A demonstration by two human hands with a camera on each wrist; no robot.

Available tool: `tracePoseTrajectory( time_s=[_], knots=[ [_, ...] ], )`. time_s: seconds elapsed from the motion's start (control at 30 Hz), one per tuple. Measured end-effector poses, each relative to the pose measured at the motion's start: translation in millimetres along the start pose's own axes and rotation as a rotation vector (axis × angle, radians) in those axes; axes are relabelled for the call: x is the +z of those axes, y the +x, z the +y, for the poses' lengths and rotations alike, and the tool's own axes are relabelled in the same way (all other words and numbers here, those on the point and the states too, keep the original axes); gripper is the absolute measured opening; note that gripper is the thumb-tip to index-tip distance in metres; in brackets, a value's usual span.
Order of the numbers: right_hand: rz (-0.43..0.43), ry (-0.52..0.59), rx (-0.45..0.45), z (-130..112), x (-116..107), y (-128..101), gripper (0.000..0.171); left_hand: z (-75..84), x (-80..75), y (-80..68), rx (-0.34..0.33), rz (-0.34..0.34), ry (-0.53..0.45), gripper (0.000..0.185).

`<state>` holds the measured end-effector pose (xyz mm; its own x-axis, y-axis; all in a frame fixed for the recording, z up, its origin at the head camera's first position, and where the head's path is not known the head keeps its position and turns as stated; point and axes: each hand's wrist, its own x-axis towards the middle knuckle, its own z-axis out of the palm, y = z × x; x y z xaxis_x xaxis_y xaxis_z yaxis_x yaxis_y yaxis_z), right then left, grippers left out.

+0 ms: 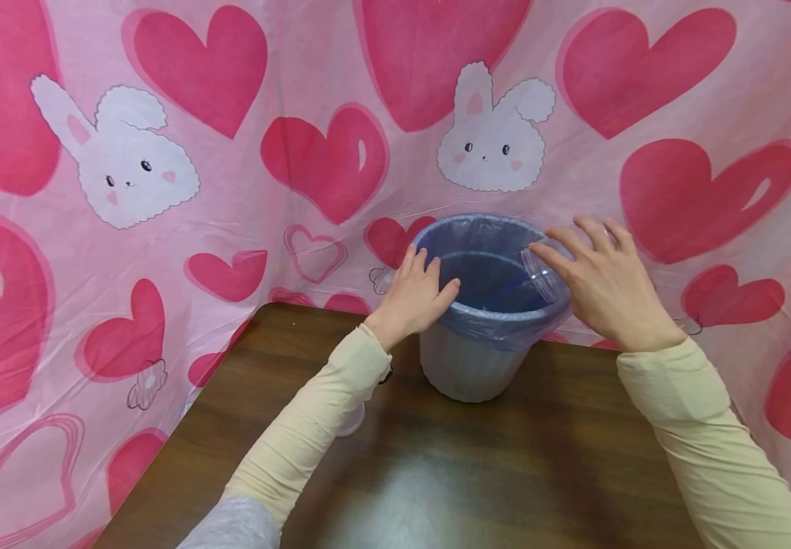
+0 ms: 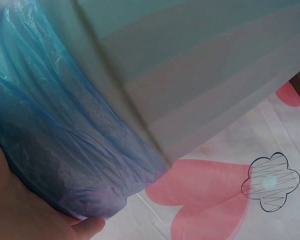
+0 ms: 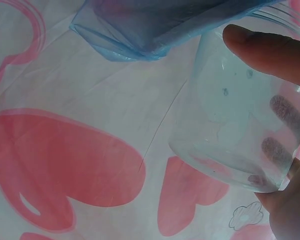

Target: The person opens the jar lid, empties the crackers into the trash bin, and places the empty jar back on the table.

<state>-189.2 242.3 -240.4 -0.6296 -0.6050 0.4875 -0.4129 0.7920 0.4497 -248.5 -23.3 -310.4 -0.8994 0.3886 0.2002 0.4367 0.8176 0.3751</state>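
Observation:
A light grey trash bin (image 1: 471, 374) stands on the table, lined with a blue translucent bag (image 1: 498, 329) folded over its rim. At the rim's left side my left hand (image 1: 412, 293) holds on, thumb over the inner side and fingers outside; one fingertip shows beside the bag (image 2: 75, 170) in the left wrist view. My right hand (image 1: 604, 286) grips a clear plastic jar (image 3: 230, 120) between thumb and fingers. The jar is tilted at the bin's right rim, its threaded mouth toward the bin. No contents are visible in it.
A round translucent lid (image 1: 352, 422) lies on the brown wooden table (image 1: 395, 488), partly hidden by my left forearm. A pink cloth (image 1: 230, 183) with hearts and rabbits hangs close behind the bin and along the table's left side.

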Motion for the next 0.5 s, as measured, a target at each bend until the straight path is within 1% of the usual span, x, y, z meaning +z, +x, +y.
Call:
tracePoseTrajectory(
  time_s=[0.33, 0.5],
  knots=[
    [0.002, -0.001, 0.003, -0.5, 1.3, -0.6, 0.096, -0.2, 0.8, 0.6, 0.007, 0.007, 0.007, 0.073],
    [0.041, 0.007, -0.012, -0.3, 2.6, -1.6, 0.092, 0.0, 1.2, 1.1, 0.003, 0.0, 0.005, 0.073]
  ],
)
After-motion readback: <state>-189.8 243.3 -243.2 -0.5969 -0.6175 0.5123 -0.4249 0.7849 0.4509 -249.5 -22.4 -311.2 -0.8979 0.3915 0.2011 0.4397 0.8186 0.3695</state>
